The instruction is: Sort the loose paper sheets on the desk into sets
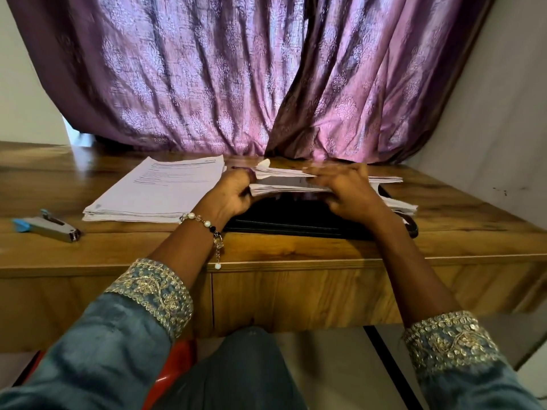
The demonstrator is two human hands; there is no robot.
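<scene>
Grip: both hands, left hand point(233, 194) and right hand point(347, 192), clutch unsorted sheets point(284, 180) atop black folder point(299, 218); one finished stack point(159, 190) lies left of folder.

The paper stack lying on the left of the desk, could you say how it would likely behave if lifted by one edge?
The paper stack would probably sag, since its thin sheets appear unbound. It is thick, so likely heavy for one hand. Its slightly uneven edges suggest sheets could slide apart on the desk.
</scene>
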